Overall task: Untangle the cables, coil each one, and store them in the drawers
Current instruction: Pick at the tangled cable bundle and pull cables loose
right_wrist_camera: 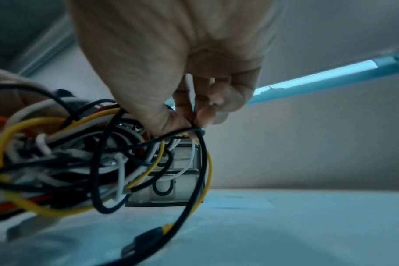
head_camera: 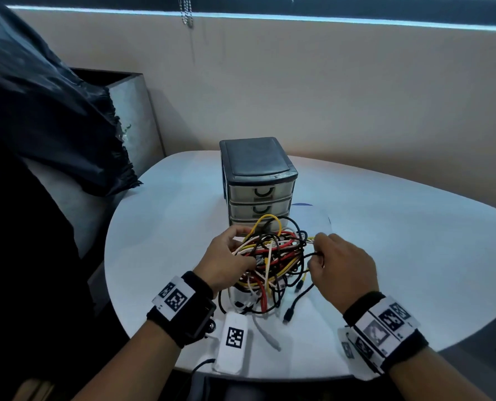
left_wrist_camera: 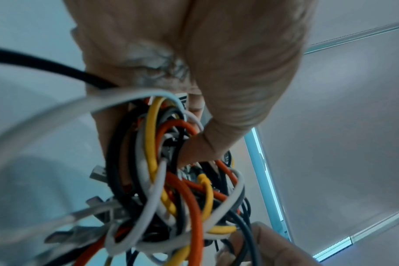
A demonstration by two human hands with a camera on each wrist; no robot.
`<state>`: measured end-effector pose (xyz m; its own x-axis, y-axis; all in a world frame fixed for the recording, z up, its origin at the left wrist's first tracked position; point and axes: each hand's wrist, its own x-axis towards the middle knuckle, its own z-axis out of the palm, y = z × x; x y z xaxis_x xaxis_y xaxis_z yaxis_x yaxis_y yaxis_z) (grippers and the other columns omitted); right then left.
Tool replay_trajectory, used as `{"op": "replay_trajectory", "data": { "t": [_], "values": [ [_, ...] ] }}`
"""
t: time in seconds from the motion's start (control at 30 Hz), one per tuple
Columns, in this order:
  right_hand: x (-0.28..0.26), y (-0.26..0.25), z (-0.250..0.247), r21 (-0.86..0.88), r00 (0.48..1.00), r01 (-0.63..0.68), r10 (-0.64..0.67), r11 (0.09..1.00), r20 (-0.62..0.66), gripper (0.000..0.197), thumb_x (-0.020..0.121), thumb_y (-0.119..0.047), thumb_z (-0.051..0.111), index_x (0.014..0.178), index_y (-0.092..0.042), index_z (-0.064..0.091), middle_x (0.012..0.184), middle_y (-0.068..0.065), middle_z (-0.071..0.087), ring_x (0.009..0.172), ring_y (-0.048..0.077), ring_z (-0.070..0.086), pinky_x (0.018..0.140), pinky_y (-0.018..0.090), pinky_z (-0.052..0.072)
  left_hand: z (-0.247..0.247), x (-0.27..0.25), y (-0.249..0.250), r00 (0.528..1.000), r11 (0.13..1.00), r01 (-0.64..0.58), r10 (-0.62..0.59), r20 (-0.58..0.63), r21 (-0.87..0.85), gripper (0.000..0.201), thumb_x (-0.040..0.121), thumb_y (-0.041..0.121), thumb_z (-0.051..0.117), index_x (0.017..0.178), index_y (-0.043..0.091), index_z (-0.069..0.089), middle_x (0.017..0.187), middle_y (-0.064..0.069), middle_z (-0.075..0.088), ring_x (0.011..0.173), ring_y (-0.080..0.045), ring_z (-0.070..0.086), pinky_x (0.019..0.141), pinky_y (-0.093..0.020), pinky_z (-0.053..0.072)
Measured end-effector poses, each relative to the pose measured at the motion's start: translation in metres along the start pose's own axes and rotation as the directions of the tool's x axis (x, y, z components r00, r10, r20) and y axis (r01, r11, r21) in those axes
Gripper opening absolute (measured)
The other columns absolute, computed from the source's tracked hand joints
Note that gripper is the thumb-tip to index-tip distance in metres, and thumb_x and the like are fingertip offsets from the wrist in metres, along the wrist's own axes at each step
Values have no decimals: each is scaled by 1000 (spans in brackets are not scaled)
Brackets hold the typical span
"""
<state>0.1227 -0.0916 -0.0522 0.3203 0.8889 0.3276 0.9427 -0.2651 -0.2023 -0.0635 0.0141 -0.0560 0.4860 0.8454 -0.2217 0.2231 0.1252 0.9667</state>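
A tangle of cables in black, white, yellow and red is lifted a little above the white table, in front of a small drawer unit whose three drawers are closed. My left hand grips the bundle's left side, fingers and thumb curled into the cables. On the right, my right hand pinches a thin black cable between thumb and fingertips. Loose ends with plugs trail onto the table below.
A white tagged block lies at the table's near edge beside my left wrist. A sheet of paper lies right of the drawer unit. Dark cloth covers a chair at the left. A beige wall stands behind.
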Motion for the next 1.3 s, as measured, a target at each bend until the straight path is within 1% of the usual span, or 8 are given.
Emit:
{"op": "replay_trajectory", "data": {
  "t": [0.2,0.3,0.5,0.63,0.8,0.9,1.1,1.3],
  "values": [
    [-11,6,11,51,997,0,4,999,-79,20,79,-11,74,73,-15,55,45,-5,37,44,21,26,42,22,15,4,2,-7,999,999,3,-5,-38,-50,50,80,-12,64,111,28,62,99,-14,68,66,-21,68,54,-28,53],
    [-16,13,21,136,999,-15,22,991,-46,12,92,-26,58,80,-23,60,49,-3,57,44,22,42,43,29,32,3,1,-10,998,994,23,-29,-56,-107,55,79,-15,62,113,28,62,93,-14,70,63,-19,66,59,-31,54],
    [-16,13,7,674,990,-140,82,725,117,14,93,-21,65,82,-27,72,69,-14,72,71,2,64,56,13,38,-4,-4,-17,995,958,13,-39,-88,-285,70,79,-17,63,123,36,53,100,-19,73,79,-27,69,72,-37,58],
    [-17,12,7,688,974,-187,43,701,222,26,97,-25,60,76,-21,74,71,-9,71,74,12,63,69,37,48,-7,-9,-15,998,944,-46,29,-55,-326,68,82,-20,60,127,30,50,102,-16,74,81,-27,71,67,-31,58],
    [-16,8,2,625,954,-158,-46,765,298,26,96,-22,60,75,-12,71,68,4,67,67,11,62,58,14,37,-3,-14,-14,996,961,-93,91,-22,-262,63,83,-16,64,119,31,42,103,-6,76,80,-25,72,70,-35,59],
    [-17,0,4,635,963,-168,-14,754,270,21,91,-18,64,71,-14,68,66,5,67,67,21,63,57,20,42,-1,-13,-13,995,967,-95,92,-24,-238,53,83,-14,66,110,23,40,104,-7,75,76,-25,71,66,-36,57],
    [-17,2,-6,831,956,-292,140,473,256,13,81,1,72,74,-9,70,68,9,72,58,13,59,53,28,48,-3,-12,-11,991,957,-108,84,-100,-271,30,81,-11,70,99,9,57,96,-15,73,66,-24,66,57,-33,57],
    [-21,-12,-7,802,962,-271,165,533,216,26,82,7,67,67,-14,68,56,1,67,53,17,64,56,33,57,6,-14,-14,986,981,-142,129,-103,-131,31,81,-8,72,91,21,74,87,-1,72,67,-9,68,60,-22,54]
  ]
}}
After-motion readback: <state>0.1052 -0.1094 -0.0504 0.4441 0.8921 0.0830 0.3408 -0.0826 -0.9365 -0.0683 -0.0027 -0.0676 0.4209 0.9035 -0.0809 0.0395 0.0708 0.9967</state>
